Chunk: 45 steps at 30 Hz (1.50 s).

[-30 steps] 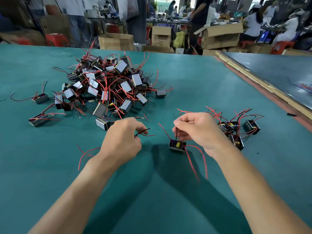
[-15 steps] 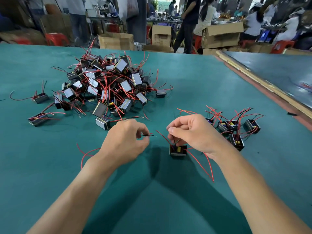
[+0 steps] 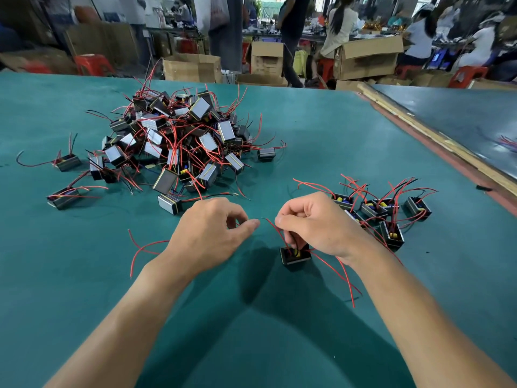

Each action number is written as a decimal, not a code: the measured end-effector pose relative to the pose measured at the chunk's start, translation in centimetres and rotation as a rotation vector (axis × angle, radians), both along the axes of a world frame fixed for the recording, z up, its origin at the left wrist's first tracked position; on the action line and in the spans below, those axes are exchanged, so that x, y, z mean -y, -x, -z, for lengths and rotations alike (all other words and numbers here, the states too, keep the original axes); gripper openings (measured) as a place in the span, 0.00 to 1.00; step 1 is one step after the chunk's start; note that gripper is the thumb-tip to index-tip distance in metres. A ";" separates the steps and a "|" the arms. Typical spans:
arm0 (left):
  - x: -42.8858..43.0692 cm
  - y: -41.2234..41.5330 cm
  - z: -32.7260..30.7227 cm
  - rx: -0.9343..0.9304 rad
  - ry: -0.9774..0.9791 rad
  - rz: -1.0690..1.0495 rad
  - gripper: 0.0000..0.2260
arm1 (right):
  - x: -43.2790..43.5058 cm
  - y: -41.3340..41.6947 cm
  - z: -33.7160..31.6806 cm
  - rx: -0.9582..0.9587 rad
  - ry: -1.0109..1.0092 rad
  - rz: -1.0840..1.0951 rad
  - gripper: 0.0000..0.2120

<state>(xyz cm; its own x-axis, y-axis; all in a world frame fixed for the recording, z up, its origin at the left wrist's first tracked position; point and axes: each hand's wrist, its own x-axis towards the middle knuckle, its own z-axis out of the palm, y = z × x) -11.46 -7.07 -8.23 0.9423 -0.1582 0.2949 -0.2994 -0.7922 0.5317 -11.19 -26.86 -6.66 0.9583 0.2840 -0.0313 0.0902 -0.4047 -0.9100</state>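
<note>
Teal-green table (image 3: 307, 130). Near centre, black box (image 3: 295, 256) with yellow inside, red wires (image 3: 340, 271) trailing. Far left, pile (image 3: 200, 109) of black boxes with silver-grey faces, thin yellow edge stripes, red and black wires. Far off, brown cartons (image 3: 366, 61), red stools (image 3: 93, 64).

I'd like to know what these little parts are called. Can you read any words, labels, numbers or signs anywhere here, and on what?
None can be read.
The small black box whose red wires the right hand pinches shows no print; the pile likewise.
Any marks on the cardboard cartons behind are too blurred.
</note>
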 end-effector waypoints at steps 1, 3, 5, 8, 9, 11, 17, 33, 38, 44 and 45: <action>0.0 0.0 0.0 -0.003 -0.001 0.001 0.13 | 0.0 0.0 0.0 -0.006 -0.009 -0.017 0.12; 0.0 -0.1 0.0 -0.007 0.004 0.006 0.13 | 0.0 0.0 -0.1 -0.012 -0.015 -0.039 0.13; 0.0 -0.2 0.1 0.004 0.019 0.014 0.13 | 0.0 0.0 -0.1 -0.009 -0.027 -0.049 0.13; 0.0 -0.1 0.0 0.045 0.079 0.043 0.10 | -0.1 -0.1 0.1 -0.002 -0.050 -0.061 0.13; 0.0 -0.1 0.0 0.052 0.098 0.053 0.08 | -0.1 -0.1 0.2 -0.001 -0.049 -0.063 0.13; 0.1 0.0 -0.1 0.052 0.116 0.064 0.06 | -0.1 0.0 0.2 0.009 -0.020 -0.064 0.12; 0.2 0.0 0.0 0.007 0.115 0.075 0.05 | -0.3 0.1 0.2 -0.054 -0.030 -0.100 0.11; 0.3 0.4 -0.4 0.085 0.170 0.135 0.02 | -0.1 0.2 0.3 0.103 0.052 -0.093 0.10; 0.5 0.5 -0.4 0.084 0.210 0.148 0.02 | -0.1 0.2 0.2 0.062 0.016 -0.064 0.09; 0.5 0.4 -0.1 -0.005 0.257 0.133 0.04 | -0.2 0.1 0.2 0.109 -0.057 -0.058 0.09; 0.5 0.4 -0.1 -0.022 0.263 0.138 0.03 | -0.2 0.0 0.3 0.130 -0.054 -0.057 0.09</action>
